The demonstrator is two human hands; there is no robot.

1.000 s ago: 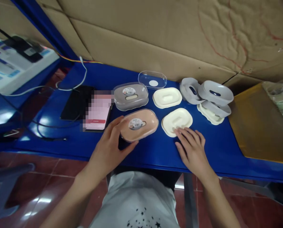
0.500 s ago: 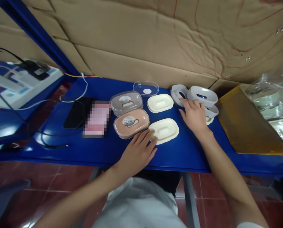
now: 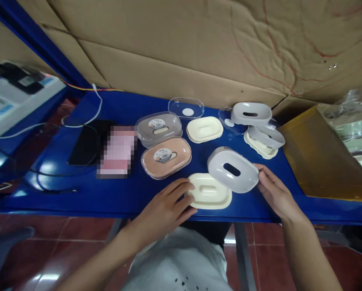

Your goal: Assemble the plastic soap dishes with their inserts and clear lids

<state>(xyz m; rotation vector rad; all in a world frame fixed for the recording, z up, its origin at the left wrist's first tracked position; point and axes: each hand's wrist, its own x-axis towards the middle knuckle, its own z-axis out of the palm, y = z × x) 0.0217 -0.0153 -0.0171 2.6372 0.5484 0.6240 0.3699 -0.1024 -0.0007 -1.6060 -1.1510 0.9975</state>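
Observation:
My right hand (image 3: 274, 188) grips the right end of a light grey oval tissue box cover (image 3: 219, 171) with a dark slot in its top. The cover is tilted, partly over a cream oval base (image 3: 209, 204) with a raised bar in its middle. My left hand (image 3: 171, 204) holds that base by its left rim, fingertips on the edge. Behind it lies a second cream base (image 3: 204, 129). Further right are two more grey covers, one (image 3: 250, 111) beside a clear oval lid (image 3: 226, 121), the other (image 3: 267, 137) leaning on a cream base (image 3: 261, 149).
Left of the bases sit a closed grey box (image 3: 147, 135) and a closed peach box (image 3: 156, 163). A clear lid (image 3: 176, 107) lies behind. A blurred-out phone (image 3: 117, 151) and cables are further left. An open carton (image 3: 323, 161) with wrapped items stands right.
My right hand has picked up a grey cover from the back and brought it nearer, over the front base. My left hand and that base have shifted toward me.

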